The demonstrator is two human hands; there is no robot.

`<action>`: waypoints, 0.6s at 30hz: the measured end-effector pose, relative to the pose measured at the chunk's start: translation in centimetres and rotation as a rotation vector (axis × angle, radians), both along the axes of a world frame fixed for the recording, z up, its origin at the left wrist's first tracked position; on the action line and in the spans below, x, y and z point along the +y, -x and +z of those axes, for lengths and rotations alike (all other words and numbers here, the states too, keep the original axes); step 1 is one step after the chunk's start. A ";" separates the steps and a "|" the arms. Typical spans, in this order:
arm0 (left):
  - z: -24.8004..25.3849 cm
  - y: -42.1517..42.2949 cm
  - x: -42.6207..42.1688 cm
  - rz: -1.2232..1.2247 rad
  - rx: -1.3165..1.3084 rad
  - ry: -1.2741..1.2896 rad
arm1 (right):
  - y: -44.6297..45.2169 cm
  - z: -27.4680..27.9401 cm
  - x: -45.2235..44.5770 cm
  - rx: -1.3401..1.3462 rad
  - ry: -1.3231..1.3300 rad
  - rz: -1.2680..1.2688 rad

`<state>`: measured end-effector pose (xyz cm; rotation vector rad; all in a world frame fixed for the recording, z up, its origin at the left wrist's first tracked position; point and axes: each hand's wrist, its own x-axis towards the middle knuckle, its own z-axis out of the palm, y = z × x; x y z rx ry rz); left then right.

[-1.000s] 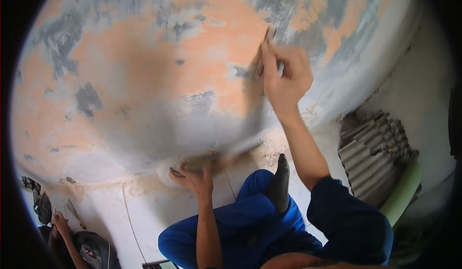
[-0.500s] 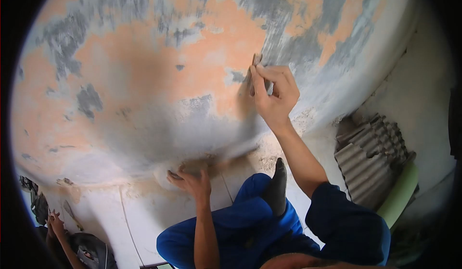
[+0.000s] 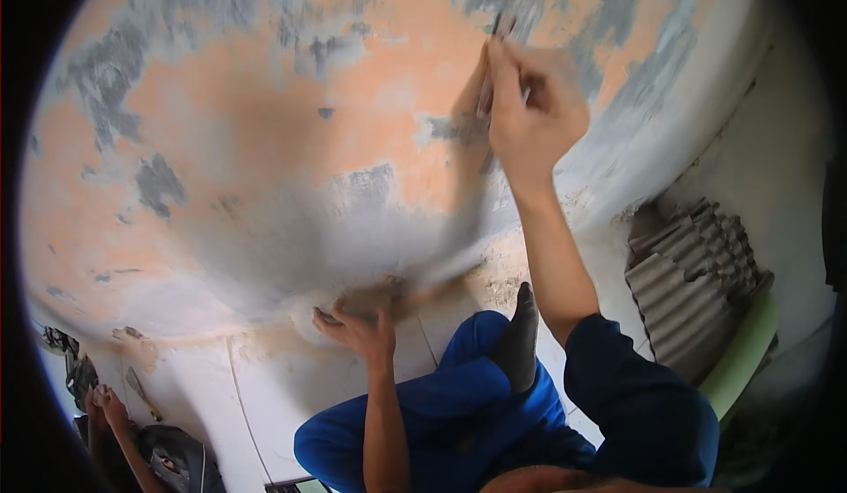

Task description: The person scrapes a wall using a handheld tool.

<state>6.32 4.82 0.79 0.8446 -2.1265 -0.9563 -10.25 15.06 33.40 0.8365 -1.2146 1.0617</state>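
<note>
A large curved surface (image 3: 256,78), patched orange, grey and white, fills the upper view. My right hand (image 3: 540,109) pinches a thin flat dark-edged piece (image 3: 503,27), held edge-on at the surface; its exact kind does not show, and the hand is slightly blurred. Lower down, my left hand (image 3: 362,327) is beneath the bottom edge of the curve, fingers curved and thumb apart. A pale rounded shape (image 3: 306,318) lies beside its fingertips. No held thing is visible in the left hand, though its palm side is hidden.
Stacked corrugated grey sheets (image 3: 684,281) and a pale green roll (image 3: 741,352) lie at the right. At lower left are another person's hands (image 3: 104,400), a scraper-like tool (image 3: 141,392) and a dark bag (image 3: 176,458). White floor tiles (image 3: 309,396) run below the surface.
My right hand has moved up and slightly right along the surface with the flat piece. My left hand stays in about the same place, while the view shifts slightly.
</note>
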 end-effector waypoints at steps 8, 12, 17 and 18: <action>-0.1 0.3 0.1 0.012 0.041 -0.027 | -1.5 -5.5 0.6 -0.134 -0.066 0.024; -1.0 0.1 -0.3 -0.042 0.075 0.047 | 0.0 0.7 0.1 -0.106 -0.017 0.036; -0.5 0.2 0.0 -0.038 0.077 -0.037 | -1.1 -4.2 0.5 -0.103 -0.051 0.028; -0.4 0.1 -0.2 -0.026 0.063 -0.037 | -1.7 -5.2 0.2 -0.154 -0.050 0.050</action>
